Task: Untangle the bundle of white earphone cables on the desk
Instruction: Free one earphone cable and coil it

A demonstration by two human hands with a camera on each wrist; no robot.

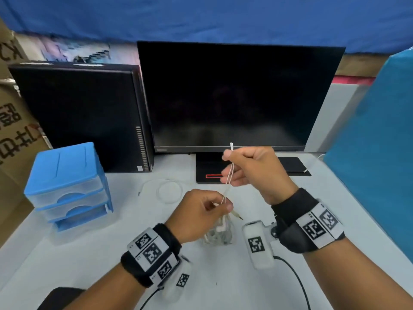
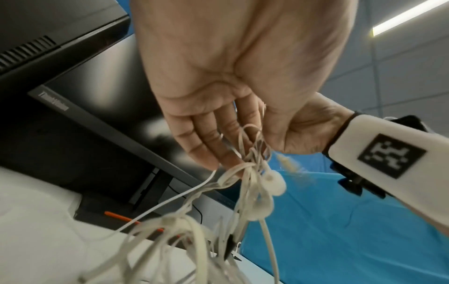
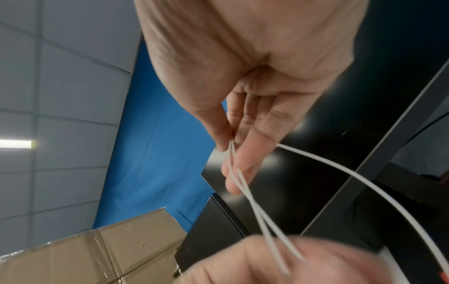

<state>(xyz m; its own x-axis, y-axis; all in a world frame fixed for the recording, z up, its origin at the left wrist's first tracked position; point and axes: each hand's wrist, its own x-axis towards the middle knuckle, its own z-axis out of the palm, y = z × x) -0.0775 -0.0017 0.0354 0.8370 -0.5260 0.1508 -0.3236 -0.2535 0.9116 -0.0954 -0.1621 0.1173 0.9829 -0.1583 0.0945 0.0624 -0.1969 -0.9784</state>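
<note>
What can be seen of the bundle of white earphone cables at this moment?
The bundle of white earphone cables is thin, off-white and rubbery-looking, knotted into loops with round earbuds and a metal jack plug sticking out. The left hand pinches its top, so most of it hangs below, just over the white desk. The right hand pinches two strands pulled up and taut, one end poking above its fingers.

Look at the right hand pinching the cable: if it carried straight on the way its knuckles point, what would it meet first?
Probably the monitor: the right hand points at its lower edge, though the gap between them is unclear.
</note>
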